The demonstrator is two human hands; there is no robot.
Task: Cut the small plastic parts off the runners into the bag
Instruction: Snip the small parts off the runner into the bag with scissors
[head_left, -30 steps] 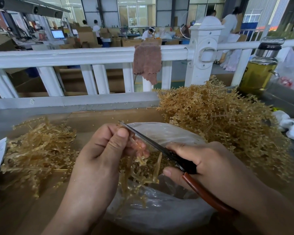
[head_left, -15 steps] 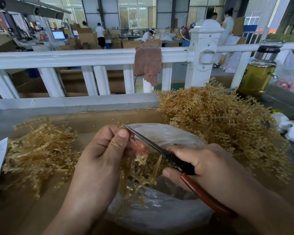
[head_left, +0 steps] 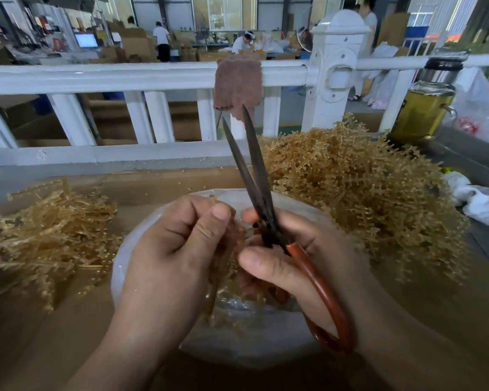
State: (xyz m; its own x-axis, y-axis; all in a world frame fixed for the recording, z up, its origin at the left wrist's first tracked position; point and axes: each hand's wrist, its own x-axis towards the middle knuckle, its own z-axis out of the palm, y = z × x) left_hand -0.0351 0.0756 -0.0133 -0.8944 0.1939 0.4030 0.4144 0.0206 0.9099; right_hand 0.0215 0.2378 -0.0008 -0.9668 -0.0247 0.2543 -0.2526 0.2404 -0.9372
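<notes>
White railing stood behind the brown tabletop. The left hand pinched a thin runner over the clear bag. The right hand gripped the scissors, blades apart. The runner looked light and bendy, best held by its stem.

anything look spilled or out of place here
Small plastic bits lie scattered on the cardboard beyond the bag, not in it. The scissors in the right hand point up, blades parted, off the runner in the left hand.

Left hand and right hand hide most of the runner.
</notes>
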